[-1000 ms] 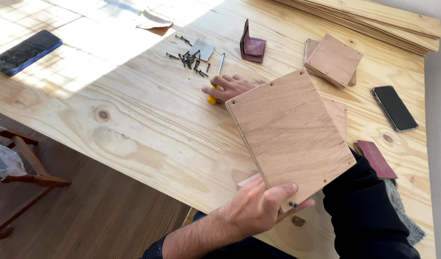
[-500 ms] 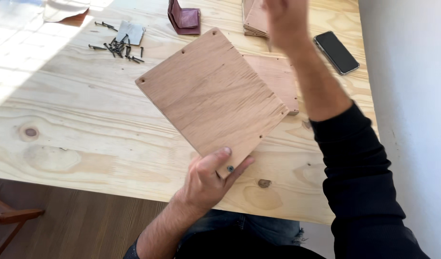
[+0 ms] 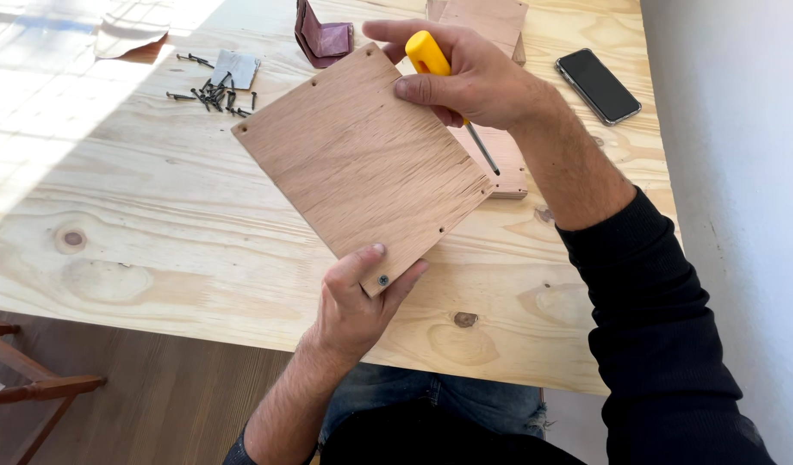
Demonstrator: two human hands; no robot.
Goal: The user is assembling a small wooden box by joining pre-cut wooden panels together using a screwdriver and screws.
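Reddish-brown plywood panel (image 3: 362,164) being held tilted above the pale pine tabletop (image 3: 138,224), long axis running from near corner toward far left, drilled corners outward. Left hand (image 3: 353,306) pinching the near corner, grip clamped beside a seated screw (image 3: 382,280); right hand (image 3: 469,77) steadying the far edge, grip closed on a yellow-handled screwdriver (image 3: 431,56), shaft pointing down-right behind the panel. Probably best: bracing the panel firmly, keeping the tip square. Loose screws (image 3: 211,90) lying far left.
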